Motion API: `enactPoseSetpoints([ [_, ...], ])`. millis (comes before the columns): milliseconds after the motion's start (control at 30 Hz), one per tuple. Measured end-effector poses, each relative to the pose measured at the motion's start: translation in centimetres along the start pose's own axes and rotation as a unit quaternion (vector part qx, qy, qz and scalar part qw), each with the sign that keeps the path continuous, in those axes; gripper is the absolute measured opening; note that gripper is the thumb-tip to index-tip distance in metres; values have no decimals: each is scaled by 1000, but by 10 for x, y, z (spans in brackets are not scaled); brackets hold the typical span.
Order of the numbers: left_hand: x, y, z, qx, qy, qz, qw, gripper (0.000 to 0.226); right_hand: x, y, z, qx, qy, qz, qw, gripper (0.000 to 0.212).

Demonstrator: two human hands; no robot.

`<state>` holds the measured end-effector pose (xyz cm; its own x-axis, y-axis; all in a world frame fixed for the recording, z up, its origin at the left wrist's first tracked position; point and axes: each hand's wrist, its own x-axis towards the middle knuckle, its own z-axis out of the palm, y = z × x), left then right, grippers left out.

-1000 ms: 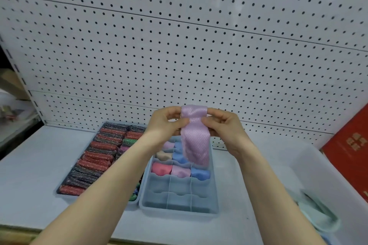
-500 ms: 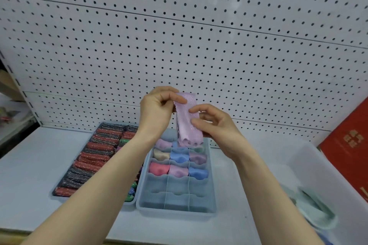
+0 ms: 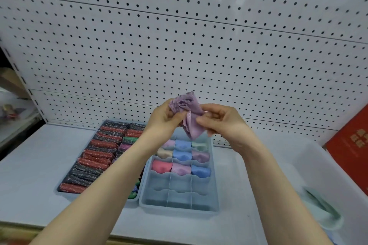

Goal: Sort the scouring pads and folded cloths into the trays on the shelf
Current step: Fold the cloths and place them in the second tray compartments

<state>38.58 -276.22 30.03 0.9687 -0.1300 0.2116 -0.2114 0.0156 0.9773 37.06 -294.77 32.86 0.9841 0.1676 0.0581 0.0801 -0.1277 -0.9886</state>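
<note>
Both hands, left hand [image 3: 164, 119] and right hand [image 3: 221, 120], pinch the purple cloth [image 3: 190, 114] above the divided tray [image 3: 179, 208]. Fold it tight and even (edges aligned), so it fits an empty compartment.

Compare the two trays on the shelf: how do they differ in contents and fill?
The left tray holds long glittery scouring pads packed in rows, and no free slot shows in it. The divided tray is split into small compartments with folded cloths in its back rows, while its two front rows stand empty. The pads are mostly red and dark; the cloths are pastel pink, blue and purple. Both trays are pale blue-grey and sit side by side on the shelf.
</note>
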Motion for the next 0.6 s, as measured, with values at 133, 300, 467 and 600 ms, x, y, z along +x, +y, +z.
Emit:
enactPoseSetpoints([
  [133, -4, 1, -2, -38, -99, -72, 992, 25, 2, -1, -4, -93, 42, -40, 994, 15],
  [300, -9, 9, 5, -106, -105, -134, 980, 40, 2, 3, -1, -45, 74, -22, 996, 23],
  [467, -10, -3, 2, -63, 22, -70, 995, 23, -3, 10, -1, -13, 8, 18, 1000, 13],
  [600, -20, -2, 1, -55, 39, -60, 996, 27, -10, 19, 5, 54, -22, 1, 998, 25],
])
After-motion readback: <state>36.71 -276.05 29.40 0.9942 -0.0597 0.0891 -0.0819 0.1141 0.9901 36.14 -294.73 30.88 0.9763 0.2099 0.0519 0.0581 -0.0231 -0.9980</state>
